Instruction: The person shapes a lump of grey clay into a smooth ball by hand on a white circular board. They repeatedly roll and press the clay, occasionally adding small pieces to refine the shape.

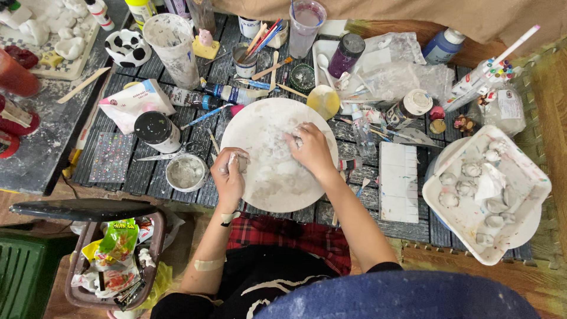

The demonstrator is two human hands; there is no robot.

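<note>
A round white board point(266, 189) dusted with plaster lies on the dark slatted table point(142, 171) in front of me. My left hand point(229, 176) rests at the board's left edge, fingers curled around a small pale lump of clay point(238, 160). My right hand point(309, 149) is on the board's middle, fingertips pressing a small whitish clay piece point(297, 140). Both hands are smeared with white.
A small bowl of white paste point(185, 172) and a black-lidded jar point(157, 131) sit left of the board. A white square tray point(534, 177) with several small clay figures stands at right. Cups of brushes point(258, 39), bottles and plastic bags crowd the back. A basket point(116, 260) is on the floor.
</note>
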